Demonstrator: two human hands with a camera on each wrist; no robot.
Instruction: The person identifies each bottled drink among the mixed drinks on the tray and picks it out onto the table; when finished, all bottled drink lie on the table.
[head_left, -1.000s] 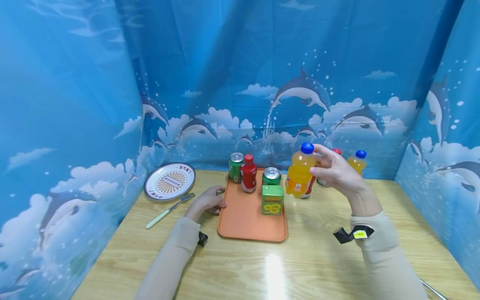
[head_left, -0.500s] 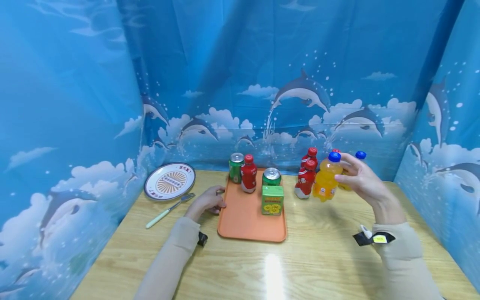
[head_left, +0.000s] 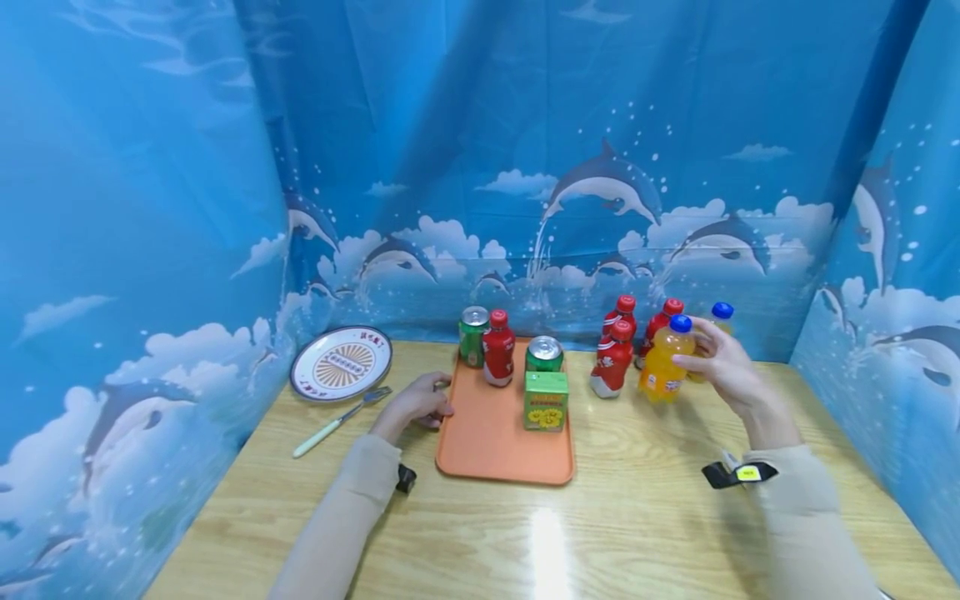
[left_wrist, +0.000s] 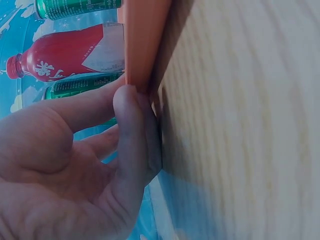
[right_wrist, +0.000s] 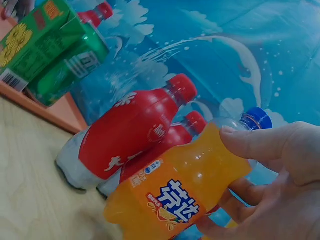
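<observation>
My right hand (head_left: 723, 367) grips an orange soda bottle (head_left: 663, 367) with a blue cap, thumb on one side and fingers on the other. In the right wrist view the soda bottle (right_wrist: 175, 190) looks tilted beside a red-labelled bottle (right_wrist: 130, 130). Whether its base touches the table I cannot tell. At the left rim of the orange tray (head_left: 495, 454), my left hand (head_left: 415, 400) pinches the edge; the left wrist view shows its fingertips on the tray rim (left_wrist: 142, 45). On the tray stand a red bottle (head_left: 498, 350), two green cans (head_left: 472, 337) and a green drink carton (head_left: 546, 402).
Red bottles (head_left: 612, 362) stand right of the tray, close to the held bottle. Another orange soda bottle (head_left: 722, 315) is partly hidden behind my right hand. A plate (head_left: 341, 364) and a fork (head_left: 330, 429) with a pale handle lie at the left. A dolphin-print curtain encloses the table.
My right hand has carried the orange soda bottle rightward, away from the tray, and lowered it beside the red bottles. The left hand has stayed at the tray's edge.
</observation>
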